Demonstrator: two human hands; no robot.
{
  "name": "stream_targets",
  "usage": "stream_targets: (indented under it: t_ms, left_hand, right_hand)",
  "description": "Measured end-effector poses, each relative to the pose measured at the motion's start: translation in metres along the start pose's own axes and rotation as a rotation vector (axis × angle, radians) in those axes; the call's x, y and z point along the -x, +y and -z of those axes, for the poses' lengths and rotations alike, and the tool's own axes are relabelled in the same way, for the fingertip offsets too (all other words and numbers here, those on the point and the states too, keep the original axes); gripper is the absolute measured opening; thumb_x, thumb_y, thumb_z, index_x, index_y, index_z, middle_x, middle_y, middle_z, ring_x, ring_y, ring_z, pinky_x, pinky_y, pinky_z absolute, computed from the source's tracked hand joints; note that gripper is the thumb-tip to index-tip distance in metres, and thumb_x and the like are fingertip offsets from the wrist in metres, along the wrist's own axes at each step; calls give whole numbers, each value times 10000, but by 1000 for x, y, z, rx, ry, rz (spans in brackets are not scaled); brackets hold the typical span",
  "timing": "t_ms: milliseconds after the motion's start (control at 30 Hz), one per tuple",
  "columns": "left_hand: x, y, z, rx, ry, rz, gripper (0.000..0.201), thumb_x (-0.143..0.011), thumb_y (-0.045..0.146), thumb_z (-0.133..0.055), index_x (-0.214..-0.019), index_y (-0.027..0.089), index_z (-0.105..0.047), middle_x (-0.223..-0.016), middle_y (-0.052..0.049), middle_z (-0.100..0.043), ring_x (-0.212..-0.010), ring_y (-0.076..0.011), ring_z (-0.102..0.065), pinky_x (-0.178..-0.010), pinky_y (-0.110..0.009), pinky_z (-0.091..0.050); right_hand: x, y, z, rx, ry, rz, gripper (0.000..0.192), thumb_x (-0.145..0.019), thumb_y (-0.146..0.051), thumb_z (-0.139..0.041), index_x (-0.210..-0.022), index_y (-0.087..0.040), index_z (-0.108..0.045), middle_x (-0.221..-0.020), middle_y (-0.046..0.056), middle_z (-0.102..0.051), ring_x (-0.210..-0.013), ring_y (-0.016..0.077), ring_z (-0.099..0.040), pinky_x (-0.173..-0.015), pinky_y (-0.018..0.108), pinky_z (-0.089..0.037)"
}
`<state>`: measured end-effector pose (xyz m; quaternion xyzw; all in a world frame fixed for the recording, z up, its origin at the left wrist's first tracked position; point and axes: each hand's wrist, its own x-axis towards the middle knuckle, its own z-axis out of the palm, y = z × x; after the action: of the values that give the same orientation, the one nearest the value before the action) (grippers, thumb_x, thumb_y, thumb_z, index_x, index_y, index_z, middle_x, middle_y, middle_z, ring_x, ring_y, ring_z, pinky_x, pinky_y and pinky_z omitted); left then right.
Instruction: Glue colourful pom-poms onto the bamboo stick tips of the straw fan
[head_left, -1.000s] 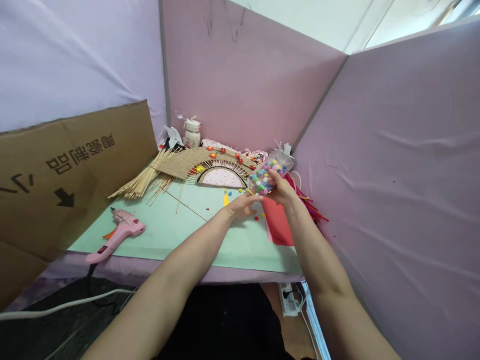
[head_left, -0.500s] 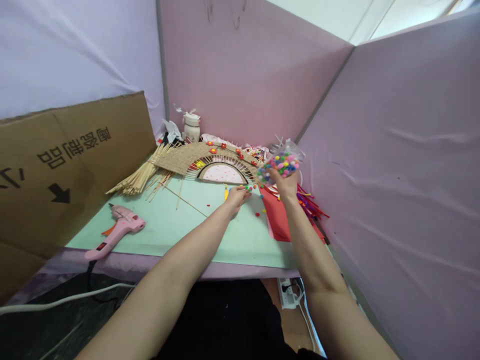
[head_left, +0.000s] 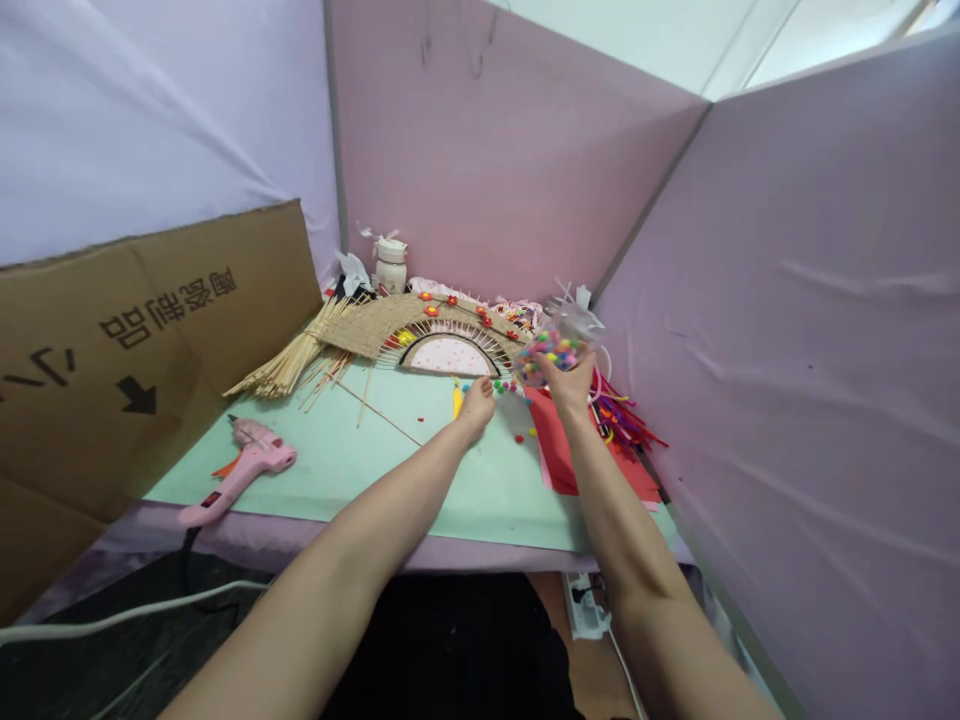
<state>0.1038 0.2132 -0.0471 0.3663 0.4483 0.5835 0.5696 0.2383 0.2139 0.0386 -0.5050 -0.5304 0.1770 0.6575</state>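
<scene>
- Pink and lilac cloth partitions are closing in a small booth, with a mint-green table (head_left: 337, 470) running from lower left toward the frame's centre.
- Right hand (head_left: 568, 378), just right of centre, is holding up a clear bag of coloured pompoms (head_left: 553, 347); its grip is pinching the bag's lower part from beneath, and the bag is hanging clear above the table.
- Left hand (head_left: 478, 402) is resting palm-down on the table just left of the bag, fingers pointing away toward the loose pompoms (head_left: 504, 386); whether its fingertips are pinching one I cannot tell.
- Those loose pompoms are lying between the two hands, nearer the left one, and a few more are sitting slightly lower, toward the red felt sheet (head_left: 559, 450).
- Red felt is lying under the right wrist, its long side running toward the viewer; a tangle of pipe cleaners (head_left: 626, 420) is crowding the right partition beyond it.
- Behind both hands, a semicircular bamboo fan piece (head_left: 442, 340) is lying with its flat edge toward the hands, a bundle of bamboo sticks (head_left: 289, 365) spreading left from it.
- Open room is lying to the lower left, where only a pink glue gun (head_left: 244, 470) is resting near the table's front edge, well apart from both hands.
- Brown cardboard panel (head_left: 135, 340) is walling off the left side.
</scene>
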Motion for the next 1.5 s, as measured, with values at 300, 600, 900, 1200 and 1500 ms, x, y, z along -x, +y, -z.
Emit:
stream_targets:
  t_ms: [300, 600, 900, 1200, 1500]
  left_hand:
    - [2, 3, 0, 27, 4, -2, 595, -690, -23, -612, -1262, 135, -570, -1397, -183, -573, -1321, -241, -527, -1127, -390, -370]
    - [8, 13, 0, 85, 61, -4, 467, -674, 1, -697, -1111, 146, -619, -1265, -178, -651, -1198, -253, -616, -1070, -415, -429]
    - [13, 26, -2, 174, 7, -3, 335, -713, 38, -698, -1028, 132, -637, -1179, -153, -683, -993, -207, -690, -972, -407, -514]
    - [4, 24, 3, 122, 91, -59, 357, -733, -15, -601, -1033, 171, -654, -1226, -111, -678, -1196, -188, -608, -1086, -355, -419]
    - [14, 21, 3, -97, 24, -159, 602, -605, -24, -670, -1170, 177, -619, -1385, -138, -580, -1361, -261, -472, -1168, -393, -306]
  right_hand:
    - [-2, -1, -1, -75, -8, -31, 622, -556, -397, -831, -1037, -224, -475, -984, 23, -654, -902, 195, -642, -880, 389, -525]
    - [-2, -14, -2, -226, -2, -123, 538, -610, -421, -799, -1024, -221, -520, -960, 19, -675, -864, 184, -660, -785, 354, -571]
    - [0, -20, -1, -385, -105, -397, 508, -609, -514, -787, -955, -244, -532, -837, -24, -667, -667, 163, -650, -552, 316, -558]
    - [-4, -14, 9, -43, -16, 45, 637, -564, -447, -823, -1067, -228, -499, -1027, 48, -654, -972, 222, -636, -915, 431, -524]
    - [8, 1, 0, -51, 30, -39, 621, -569, -431, -824, -1042, -233, -474, -1018, 33, -639, -940, 207, -640, -923, 415, -514]
